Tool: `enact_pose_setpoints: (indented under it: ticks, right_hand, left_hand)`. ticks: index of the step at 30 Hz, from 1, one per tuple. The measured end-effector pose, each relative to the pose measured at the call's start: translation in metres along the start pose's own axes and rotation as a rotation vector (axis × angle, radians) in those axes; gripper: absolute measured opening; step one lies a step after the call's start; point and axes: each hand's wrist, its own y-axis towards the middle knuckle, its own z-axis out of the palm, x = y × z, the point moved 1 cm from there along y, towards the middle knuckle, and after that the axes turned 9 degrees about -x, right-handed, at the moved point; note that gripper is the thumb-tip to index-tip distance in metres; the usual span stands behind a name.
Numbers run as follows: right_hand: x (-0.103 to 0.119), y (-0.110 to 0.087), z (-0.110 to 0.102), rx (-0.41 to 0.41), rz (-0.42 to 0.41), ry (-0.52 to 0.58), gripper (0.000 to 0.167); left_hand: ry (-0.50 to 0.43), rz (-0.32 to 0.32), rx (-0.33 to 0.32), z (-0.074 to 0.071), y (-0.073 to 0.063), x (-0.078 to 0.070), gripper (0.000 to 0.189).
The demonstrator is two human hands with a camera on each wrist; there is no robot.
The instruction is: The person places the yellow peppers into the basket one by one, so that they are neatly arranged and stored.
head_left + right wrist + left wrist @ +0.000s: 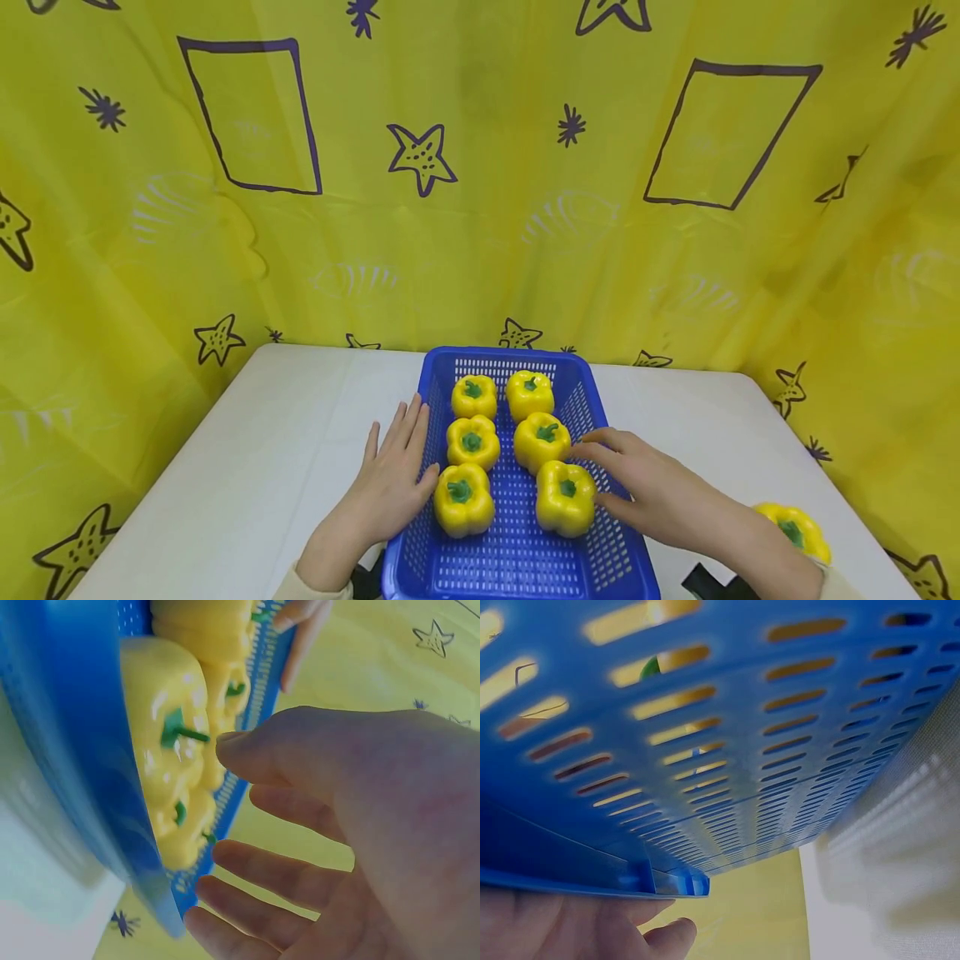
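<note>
A blue plastic basket point(514, 512) with slotted sides holds yellow bell peppers in two rows of three, green stems up. My left hand point(390, 479) lies along the basket's left rim, fingers straight and thumb close to the nearest left pepper point(463, 502). In the left wrist view, the fingers point(570, 926) show under the rim, beside the slotted wall. Over the right rim reaches my right hand point(645, 483), its fingers loosely bent and spread. Its fingertips are right at the middle pepper point(538, 446) and near pepper point(564, 508) of the right row, gripping neither.
Another yellow bell pepper point(808, 537) sits on the white table point(300, 442) to the right, partly behind my right forearm. Dark objects point(712, 583) show at the near edge beside the right forearm. A yellow patterned curtain point(495, 233) hangs behind the table and along both sides.
</note>
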Motion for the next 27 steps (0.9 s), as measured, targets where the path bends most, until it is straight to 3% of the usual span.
enact_pose_setpoints:
  ticks: [5,9,27]
  right_hand:
    - [-0.008,-0.009,-0.01,-0.054,0.056,-0.025,0.049]
    - [-0.013,-0.016,-0.013,-0.116,0.049,-0.063,0.047]
    - [-0.037,-0.044,-0.02,-0.211,0.102,-0.117,0.049]
  left_hand:
    - [0.001,-0.001,-0.002,0.0,0.0,0.0,0.074]
    - [0.001,-0.004,-0.001,0.0,-0.001,0.0,0.074]
    - [0.002,-0.002,-0.002,0.0,0.0,0.0,0.074]
